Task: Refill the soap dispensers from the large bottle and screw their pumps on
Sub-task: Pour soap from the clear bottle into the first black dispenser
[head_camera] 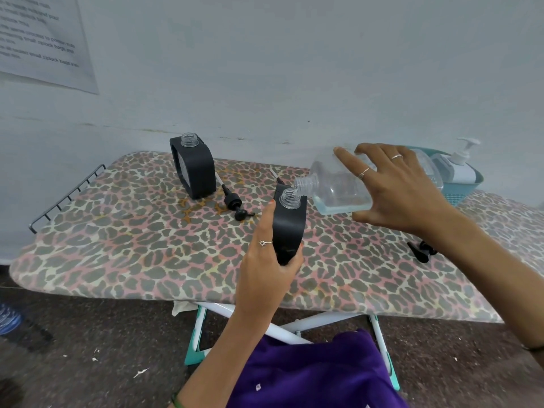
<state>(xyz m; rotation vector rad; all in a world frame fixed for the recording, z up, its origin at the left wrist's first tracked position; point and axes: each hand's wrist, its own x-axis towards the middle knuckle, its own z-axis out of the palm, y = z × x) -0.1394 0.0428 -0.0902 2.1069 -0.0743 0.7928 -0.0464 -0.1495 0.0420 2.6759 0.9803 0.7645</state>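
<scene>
My left hand (265, 254) grips a black soap dispenser (288, 228) with a clear threaded neck, held over the ironing board (132, 245). My right hand (400, 187) holds the large clear bottle (338, 187) tipped on its side, its open mouth touching the dispenser's neck. A little pale blue liquid lies along the bottle's lower side. A second black dispenser (194, 166) stands open-necked at the back left. Two black pumps (235, 204) lie beside it, and another black pump (422, 251) lies under my right forearm.
A teal basket (462, 189) at the back right holds a white pump bottle (460, 164). A wire rack (67, 195) ends the board at the left. The white wall stands just behind the board, and a paper notice (44, 39) hangs on it.
</scene>
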